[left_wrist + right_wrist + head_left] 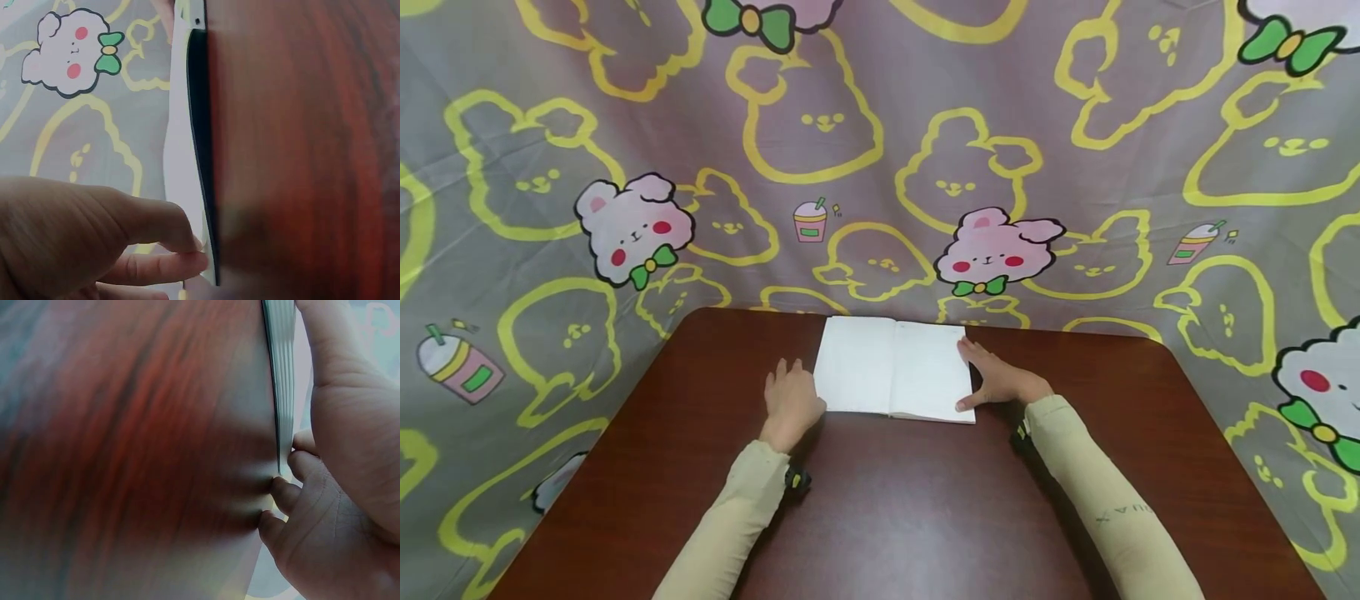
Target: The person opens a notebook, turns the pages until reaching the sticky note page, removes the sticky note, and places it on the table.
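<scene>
An open notebook [857,367] with blank-looking white pages lies flat near the back of the brown table. At its left edge is my left hand [793,404]; in the left wrist view the thumb and forefinger [165,262] pinch the page edge above the dark cover [201,125]. My right hand [1003,379] rests at the right edge, thumb on the lower right page and the other fingers spread toward the upper corner. Seen from the right wrist, the layered page block [284,381] stands beside the thumb, with fingertips [284,494] touching the tabletop next to it.
The dark brown wooden table [895,508] has rounded far corners. Behind and beside it hangs a grey curtain [865,100] printed with yellow outlines and pink cartoon animals. Each wrist carries a small black camera [797,481] over a pale sleeve [730,508].
</scene>
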Tool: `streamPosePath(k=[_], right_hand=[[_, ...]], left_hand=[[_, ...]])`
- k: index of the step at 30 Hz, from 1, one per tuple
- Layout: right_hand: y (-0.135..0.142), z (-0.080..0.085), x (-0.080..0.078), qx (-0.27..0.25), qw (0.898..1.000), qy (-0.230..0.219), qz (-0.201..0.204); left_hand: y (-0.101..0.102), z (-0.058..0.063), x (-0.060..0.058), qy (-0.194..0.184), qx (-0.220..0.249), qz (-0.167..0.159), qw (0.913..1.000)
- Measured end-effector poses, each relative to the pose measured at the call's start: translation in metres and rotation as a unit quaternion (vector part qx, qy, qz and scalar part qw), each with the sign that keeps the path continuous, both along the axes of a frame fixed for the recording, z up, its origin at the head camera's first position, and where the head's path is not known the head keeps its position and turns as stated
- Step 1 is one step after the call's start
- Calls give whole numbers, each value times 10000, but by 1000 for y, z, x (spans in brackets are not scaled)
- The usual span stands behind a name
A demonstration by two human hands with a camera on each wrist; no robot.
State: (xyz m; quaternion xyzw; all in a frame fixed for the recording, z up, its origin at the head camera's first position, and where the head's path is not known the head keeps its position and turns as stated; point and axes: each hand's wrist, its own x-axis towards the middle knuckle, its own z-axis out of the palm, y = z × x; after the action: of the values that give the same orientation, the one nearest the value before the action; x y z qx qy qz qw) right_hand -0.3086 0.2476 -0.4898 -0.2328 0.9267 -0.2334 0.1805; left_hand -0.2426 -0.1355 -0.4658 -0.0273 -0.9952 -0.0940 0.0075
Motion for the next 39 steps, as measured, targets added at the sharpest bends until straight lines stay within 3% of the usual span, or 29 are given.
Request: streamPosePath(k=[4, 10, 20, 24, 29, 33, 39], right_hand=[[-1, -1, -1, 10, 10000, -9, 6], [-1, 2, 0, -23, 10000, -83, -48], [-3, 5, 2, -149, 9999, 18, 66], [-2, 5, 3, -107, 9999, 34, 77], [-2, 5, 4, -139, 9999, 14, 82], [-2, 4, 4, -69, 10000, -1, 37], [-2, 3, 4, -47, 10000, 13, -2]], left_hand=[[-3, -3, -1, -113, -58, 10, 9999], [-2, -5, -5, 95, -67, -93, 9999], [20, -8, -15, 213, 132, -1109, 9935], [29, -10, -22, 274, 88, -1563, 9873], [38, -13, -34, -101, -31, -2241, 9745], [42, -15, -41, -408, -71, -2474, 9680], [48, -17, -49, -338, -75, -2608, 9648]])
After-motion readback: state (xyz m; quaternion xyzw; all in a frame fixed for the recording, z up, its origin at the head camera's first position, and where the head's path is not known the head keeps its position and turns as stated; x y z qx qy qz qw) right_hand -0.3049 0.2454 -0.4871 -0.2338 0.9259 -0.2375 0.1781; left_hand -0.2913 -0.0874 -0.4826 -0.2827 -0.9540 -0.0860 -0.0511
